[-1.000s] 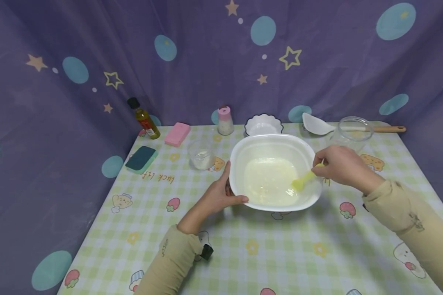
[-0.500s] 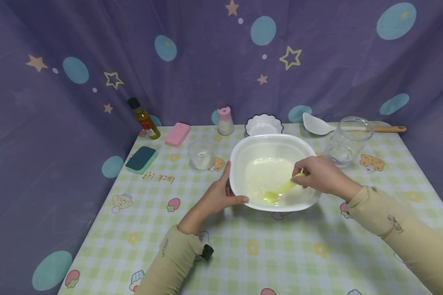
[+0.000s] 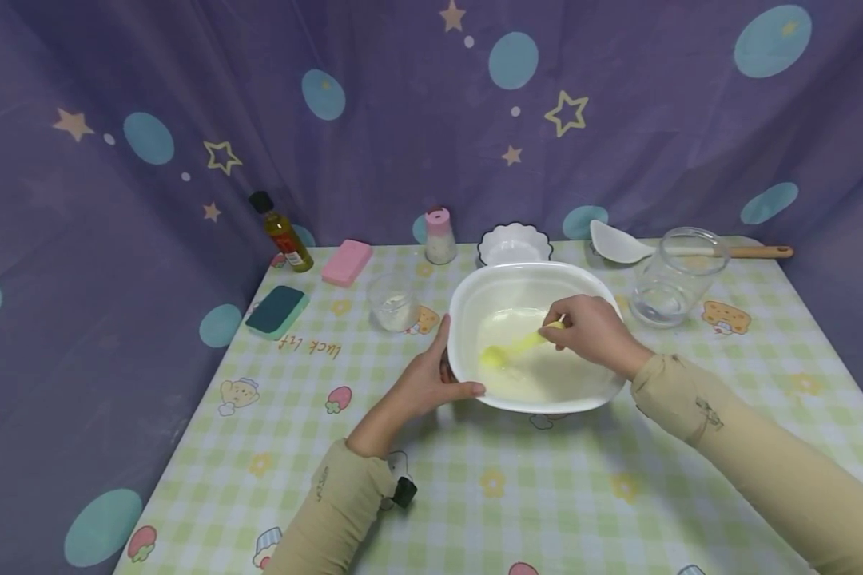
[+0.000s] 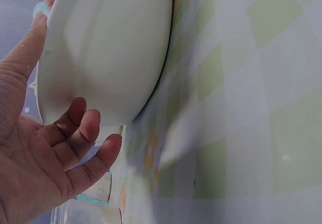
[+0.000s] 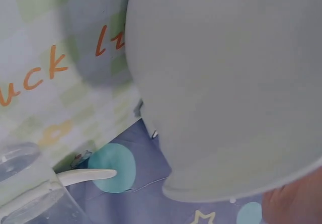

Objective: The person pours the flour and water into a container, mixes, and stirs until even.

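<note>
A white basin (image 3: 467, 295) with pale, cloudy liquid (image 3: 539, 375) in it stands on the table. My left hand (image 3: 427, 379) holds its left side, thumb along the near rim and index finger up the side. In the left wrist view, the other fingers of my left hand (image 4: 60, 153) are bent beside the outer wall. Over the basin, my right hand (image 3: 590, 327) pinches the handle of a yellow spoon (image 3: 528, 342), whose head dips in the liquid toward the left. The right wrist view has mostly the basin's outer wall (image 5: 221, 93), with part of my right hand (image 5: 294, 201) at the lower right.
Behind the basin are a scalloped white bowl (image 3: 514, 243) and a pink-topped shaker (image 3: 439, 237). A clear jar (image 3: 665, 291) and a white spatula (image 3: 618, 243) lie right. Left are a clear cup (image 3: 392, 307), an oil bottle (image 3: 285, 239), a pink sponge (image 3: 347, 263) and a green sponge (image 3: 276, 310).
My right hand has moved left across the basin, sweeping the spoon from the right side, along the near side, to the left of the liquid. The left hand and basin have stayed put.
</note>
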A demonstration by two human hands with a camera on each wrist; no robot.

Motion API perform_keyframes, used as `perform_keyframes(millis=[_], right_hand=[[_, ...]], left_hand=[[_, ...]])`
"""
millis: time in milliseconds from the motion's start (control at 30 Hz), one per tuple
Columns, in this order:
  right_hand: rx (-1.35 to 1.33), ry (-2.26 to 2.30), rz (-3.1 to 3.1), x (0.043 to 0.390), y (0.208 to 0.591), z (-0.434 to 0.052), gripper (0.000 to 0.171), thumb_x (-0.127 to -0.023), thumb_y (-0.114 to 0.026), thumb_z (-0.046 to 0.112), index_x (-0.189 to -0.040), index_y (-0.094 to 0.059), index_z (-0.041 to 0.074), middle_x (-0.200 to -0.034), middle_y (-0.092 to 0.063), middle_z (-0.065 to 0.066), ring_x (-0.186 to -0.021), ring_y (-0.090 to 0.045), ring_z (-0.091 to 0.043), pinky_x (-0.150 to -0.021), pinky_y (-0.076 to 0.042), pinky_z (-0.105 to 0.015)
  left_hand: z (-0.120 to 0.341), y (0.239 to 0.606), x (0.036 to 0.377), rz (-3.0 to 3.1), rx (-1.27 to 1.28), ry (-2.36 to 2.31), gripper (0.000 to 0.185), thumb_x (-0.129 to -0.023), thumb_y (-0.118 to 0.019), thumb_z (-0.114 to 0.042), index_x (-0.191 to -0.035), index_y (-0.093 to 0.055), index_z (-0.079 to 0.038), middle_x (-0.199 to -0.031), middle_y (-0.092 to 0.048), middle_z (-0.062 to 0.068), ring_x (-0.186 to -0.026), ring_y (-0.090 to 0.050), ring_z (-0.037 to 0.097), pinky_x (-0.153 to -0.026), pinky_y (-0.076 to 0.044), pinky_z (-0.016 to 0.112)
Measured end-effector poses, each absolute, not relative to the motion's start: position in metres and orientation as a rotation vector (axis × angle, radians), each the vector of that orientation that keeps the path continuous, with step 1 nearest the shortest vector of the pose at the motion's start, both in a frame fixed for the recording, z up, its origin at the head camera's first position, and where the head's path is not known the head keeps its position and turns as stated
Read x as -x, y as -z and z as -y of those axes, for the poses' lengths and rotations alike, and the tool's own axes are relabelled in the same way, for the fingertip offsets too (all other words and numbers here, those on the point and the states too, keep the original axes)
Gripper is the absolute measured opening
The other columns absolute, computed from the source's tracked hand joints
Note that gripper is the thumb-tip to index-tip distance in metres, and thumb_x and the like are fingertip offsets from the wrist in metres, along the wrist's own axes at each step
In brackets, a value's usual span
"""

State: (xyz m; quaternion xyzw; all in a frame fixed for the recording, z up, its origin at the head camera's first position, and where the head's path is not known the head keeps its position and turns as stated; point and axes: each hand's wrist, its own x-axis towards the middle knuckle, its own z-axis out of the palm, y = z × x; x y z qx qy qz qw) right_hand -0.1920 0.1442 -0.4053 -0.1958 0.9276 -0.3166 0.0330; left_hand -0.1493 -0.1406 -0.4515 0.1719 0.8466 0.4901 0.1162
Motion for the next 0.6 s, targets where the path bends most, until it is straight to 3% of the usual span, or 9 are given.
perform_keyframes(millis=[600], right_hand=[[0.37, 0.883, -2.944, 0.205, 0.395, -0.186, 0.016, -0.09, -0.068, 0.02, -0.091, -0.073, 0.005, -0.065, -0.067, 0.002, -0.066, -0.062, -0.02, -0.068, -0.042, -0.039]], left_hand=[[0.141, 0.451, 0.149, -2.474, -0.498, -1.436, 0.121, -0.076, -0.085, -0.036, -0.158, 0.004, -0.025, -0.123, -0.061, 0.012, -0.088, -0.058, 0.016, -0.075, -0.048, 0.03]])
